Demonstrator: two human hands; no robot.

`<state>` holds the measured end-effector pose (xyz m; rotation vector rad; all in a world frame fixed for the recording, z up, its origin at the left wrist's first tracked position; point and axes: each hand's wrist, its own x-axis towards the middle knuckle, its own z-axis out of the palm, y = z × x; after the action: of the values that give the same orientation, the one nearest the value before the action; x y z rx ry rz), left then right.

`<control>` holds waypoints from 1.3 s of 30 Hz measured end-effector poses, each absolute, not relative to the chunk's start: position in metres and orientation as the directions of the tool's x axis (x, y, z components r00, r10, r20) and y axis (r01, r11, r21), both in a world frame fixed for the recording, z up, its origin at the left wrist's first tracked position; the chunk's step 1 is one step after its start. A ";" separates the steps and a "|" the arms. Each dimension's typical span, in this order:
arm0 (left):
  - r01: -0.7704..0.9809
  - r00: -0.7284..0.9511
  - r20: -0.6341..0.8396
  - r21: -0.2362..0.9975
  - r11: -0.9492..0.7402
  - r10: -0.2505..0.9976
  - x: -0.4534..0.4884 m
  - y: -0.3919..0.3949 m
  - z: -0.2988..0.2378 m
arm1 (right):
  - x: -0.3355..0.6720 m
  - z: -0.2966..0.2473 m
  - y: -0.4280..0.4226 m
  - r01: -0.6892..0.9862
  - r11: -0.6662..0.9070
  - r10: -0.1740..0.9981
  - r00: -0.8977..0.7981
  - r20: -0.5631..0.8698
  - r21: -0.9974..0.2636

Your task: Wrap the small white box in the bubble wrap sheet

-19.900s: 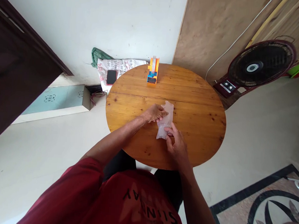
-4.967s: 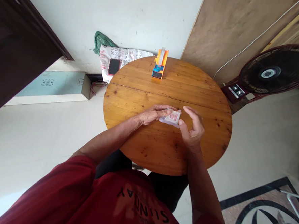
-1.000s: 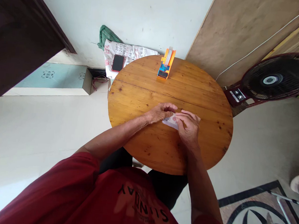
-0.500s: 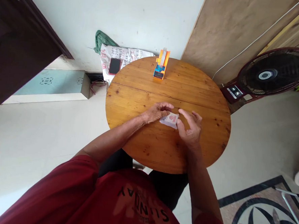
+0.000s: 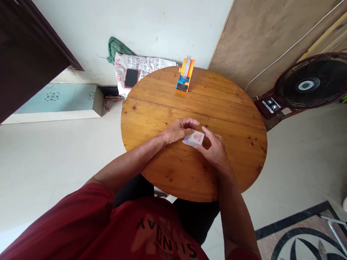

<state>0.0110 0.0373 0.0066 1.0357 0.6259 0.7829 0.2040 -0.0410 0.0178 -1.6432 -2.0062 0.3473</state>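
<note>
A small white box [image 5: 195,138] with red print, clear film along its near side, sits between my hands over the middle of the round wooden table [image 5: 151,109]. My left hand [image 5: 181,130] grips its left end, thumb on top and fingers curled behind. At the right end, my right hand [image 5: 216,149] has its thumb against the near corner and its index finger by the far corner. The remaining right fingers are bent and partly hidden. Part of the box's left end lies under my left thumb.
An orange and blue tape dispenser [image 5: 185,75] stands at the table's far edge. Beyond the left edge, a phone [image 5: 131,78] rests on a printed white sack [image 5: 121,70]. A dark red fan [image 5: 308,85] is at the right, near the table.
My right hand has moved left and closed in, bringing its thumb and index finger from spread apart to the box's right end. My left hand keeps its hold.
</note>
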 end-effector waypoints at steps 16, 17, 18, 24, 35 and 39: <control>-0.189 0.499 -0.101 0.957 0.221 0.861 0.004 0.045 0.007 | 0.223 0.032 -0.046 0.674 0.101 0.984 -0.176 -0.027 -0.732; -0.152 0.451 -0.112 0.968 0.200 0.886 0.002 0.047 0.009 | 0.226 0.031 -0.046 0.664 0.097 0.984 -0.177 -0.029 -0.741; -0.106 0.411 -0.122 0.978 0.181 0.903 0.001 0.049 0.010 | 0.229 0.030 -0.045 0.662 0.099 0.983 -0.183 -0.032 -0.743; 0.076 0.454 -0.140 0.990 0.119 0.880 -0.004 0.048 0.021 | 0.227 0.026 -0.043 0.710 0.145 0.980 -0.197 0.003 -0.689; 0.024 0.605 -0.172 0.980 0.198 0.777 0.002 0.045 0.009 | 0.208 0.027 -0.043 0.810 0.162 0.987 -0.135 0.089 -0.564; 0.037 0.612 -0.186 0.978 0.207 0.769 0.003 0.045 0.010 | 0.205 0.025 -0.044 0.827 0.196 0.978 -0.123 0.171 -0.528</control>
<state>0.0031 0.0446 0.0097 1.2771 0.7876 0.5898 0.2050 -0.0436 0.0245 -1.6785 -2.0008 0.4195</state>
